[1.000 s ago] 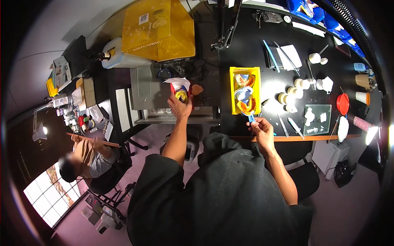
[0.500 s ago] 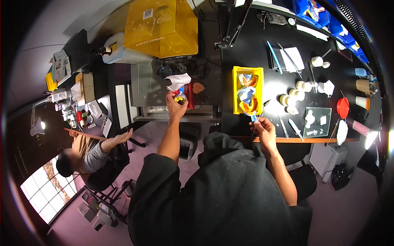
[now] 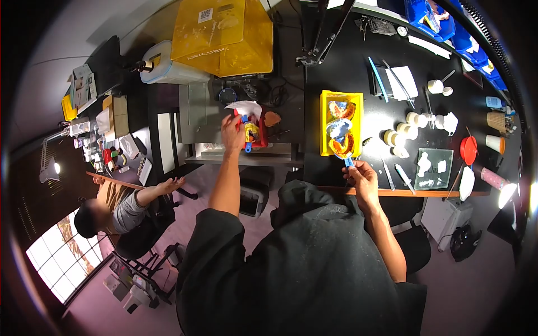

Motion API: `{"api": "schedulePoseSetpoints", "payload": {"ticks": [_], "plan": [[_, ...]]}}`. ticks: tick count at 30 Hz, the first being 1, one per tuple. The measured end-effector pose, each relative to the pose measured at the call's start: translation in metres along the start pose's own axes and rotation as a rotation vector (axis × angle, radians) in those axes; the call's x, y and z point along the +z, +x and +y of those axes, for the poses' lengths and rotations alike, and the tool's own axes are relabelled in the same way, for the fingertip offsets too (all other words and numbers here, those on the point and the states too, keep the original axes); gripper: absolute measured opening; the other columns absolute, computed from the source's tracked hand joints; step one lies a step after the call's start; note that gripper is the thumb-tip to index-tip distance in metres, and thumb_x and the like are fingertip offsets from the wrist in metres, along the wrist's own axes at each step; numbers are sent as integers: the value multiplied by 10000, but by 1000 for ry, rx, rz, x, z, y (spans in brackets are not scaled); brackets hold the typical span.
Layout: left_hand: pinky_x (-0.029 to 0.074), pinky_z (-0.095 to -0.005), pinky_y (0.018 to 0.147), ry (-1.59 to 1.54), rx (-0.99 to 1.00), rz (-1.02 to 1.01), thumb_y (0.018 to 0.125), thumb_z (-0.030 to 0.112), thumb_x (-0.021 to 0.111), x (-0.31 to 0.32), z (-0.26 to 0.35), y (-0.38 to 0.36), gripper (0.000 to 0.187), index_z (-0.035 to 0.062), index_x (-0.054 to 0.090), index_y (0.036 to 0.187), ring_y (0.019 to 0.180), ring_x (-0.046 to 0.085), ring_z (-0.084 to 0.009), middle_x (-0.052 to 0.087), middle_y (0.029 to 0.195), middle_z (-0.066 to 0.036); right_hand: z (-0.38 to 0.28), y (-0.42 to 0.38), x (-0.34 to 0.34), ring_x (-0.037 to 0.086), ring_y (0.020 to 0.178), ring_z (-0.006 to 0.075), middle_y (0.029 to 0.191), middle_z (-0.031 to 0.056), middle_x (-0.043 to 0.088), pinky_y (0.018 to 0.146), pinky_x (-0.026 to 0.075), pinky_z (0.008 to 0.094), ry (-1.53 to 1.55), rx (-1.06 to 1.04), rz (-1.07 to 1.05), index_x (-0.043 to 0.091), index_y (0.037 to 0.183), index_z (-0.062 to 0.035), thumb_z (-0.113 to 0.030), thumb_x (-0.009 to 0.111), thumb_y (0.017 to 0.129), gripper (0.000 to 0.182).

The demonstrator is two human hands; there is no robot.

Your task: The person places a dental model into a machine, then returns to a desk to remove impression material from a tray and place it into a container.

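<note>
My right hand (image 3: 363, 178) pinches the blue handle of a dental impression tray (image 3: 349, 162) lined with orange impression material. That tray lies at the near end of a yellow bin (image 3: 323, 126), which also holds a blue-and-white impression and another orange one (image 3: 342, 109). My left hand (image 3: 232, 133) is at the left side of a red bin (image 3: 263, 140), fingers slightly apart and apparently holding nothing. Inside the red bin lies a yellow impression in a blue tray (image 3: 251, 134), with a white paper (image 3: 246, 107) behind it.
A pinkish cast-like piece (image 3: 272, 118) lies right of the red bin. Plaster pieces (image 3: 400, 133), hand tools, a glass slab (image 3: 434, 168) and a red bowl (image 3: 468, 150) occupy the right bench. An amber printer cover (image 3: 221, 39) stands behind. Another person (image 3: 126, 210) sits at left.
My left hand has let go of the yellow impression and shifted left and up, leaving it visible in the red bin. My right hand keeps its hold on the orange-lined tray.
</note>
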State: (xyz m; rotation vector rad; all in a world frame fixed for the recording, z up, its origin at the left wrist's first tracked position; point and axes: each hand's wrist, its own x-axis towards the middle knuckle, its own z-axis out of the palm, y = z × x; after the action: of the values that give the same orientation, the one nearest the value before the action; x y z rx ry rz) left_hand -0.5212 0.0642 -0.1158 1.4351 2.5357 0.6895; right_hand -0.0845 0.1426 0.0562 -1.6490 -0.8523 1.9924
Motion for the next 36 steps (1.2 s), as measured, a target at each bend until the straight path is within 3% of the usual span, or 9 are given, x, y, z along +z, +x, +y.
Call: {"api": "schedulePoseSetpoints", "payload": {"ticks": [1, 9, 13, 17, 20, 24, 28, 33, 36], "plan": [[457, -432, 1019, -8, -14, -33, 812, 75, 642, 4, 1, 7, 413, 146, 704, 1214, 1177, 564, -351, 583, 1242, -198, 1, 0, 0, 614, 757, 80, 917, 52, 717, 684, 460, 224, 0, -3, -1, 625, 1060, -27, -78, 587, 980, 103], [538, -439, 925, 195, -219, -308, 759, 152, 716, -24, 38, 49, 224, 139, 753, 980, 1161, 581, -306, 576, 1218, -107, -3, 0, 1, 612, 767, 85, 923, 59, 711, 698, 466, 233, 13, 14, -4, 619, 1054, -29, -76, 585, 977, 97], [505, -487, 971, 431, -361, -369, 701, 388, 788, -9, 66, 58, 493, 103, 719, 1097, 1235, 532, -346, 555, 1314, -122, -1, 1, 1, 610, 769, 86, 922, 61, 710, 701, 467, 234, 17, 16, -8, 618, 1053, -25, -80, 585, 977, 99], [451, -494, 1049, 405, -568, -384, 750, 370, 763, 10, 72, 67, 494, 197, 695, 1208, 1327, 468, -362, 563, 1375, -150, -2, 0, 1, 612, 774, 91, 920, 63, 710, 701, 469, 239, 36, 23, -14, 618, 1053, -24, -81, 585, 979, 99], [434, -518, 1063, 254, -465, -428, 712, 406, 795, 21, 43, 62, 591, 146, 666, 1227, 1351, 440, -368, 545, 1383, -139, -1, -1, 1, 614, 778, 93, 922, 64, 710, 705, 471, 241, 22, 16, -17, 618, 1054, -26, -79, 583, 980, 97], [398, -528, 1090, 218, -181, -589, 827, 283, 652, 16, 18, 59, 348, 159, 717, 1146, 1373, 394, -377, 555, 1379, -171, -4, -3, 2, 616, 784, 93, 922, 65, 710, 716, 474, 241, 6, 20, 4, 617, 1053, -25, -73, 575, 982, 95], [250, -531, 1147, 76, 43, -475, 880, 200, 568, 14, 10, 51, 330, 106, 718, 1159, 1351, 379, -401, 557, 1358, -200, -4, 0, 4, 615, 784, 92, 922, 62, 709, 719, 475, 241, 43, 38, 1, 614, 1053, -25, -66, 564, 986, 94], [223, -515, 1143, -8, -85, -441, 905, 198, 551, 23, 7, 51, 311, 55, 720, 1123, 1342, 352, -388, 524, 1356, -247, -6, 0, 4, 614, 782, 92, 923, 63, 709, 713, 473, 239, 40, 43, -2, 611, 1050, -29, -66, 562, 989, 86], [206, -499, 1154, -72, 81, -424, 918, 206, 554, 21, 1, 56, 291, 70, 732, 1104, 1396, 314, -352, 512, 1402, -202, -7, -1, 4, 615, 782, 92, 921, 62, 709, 708, 471, 238, 51, 47, -7, 611, 1046, -32, -66, 563, 990, 81]]}}
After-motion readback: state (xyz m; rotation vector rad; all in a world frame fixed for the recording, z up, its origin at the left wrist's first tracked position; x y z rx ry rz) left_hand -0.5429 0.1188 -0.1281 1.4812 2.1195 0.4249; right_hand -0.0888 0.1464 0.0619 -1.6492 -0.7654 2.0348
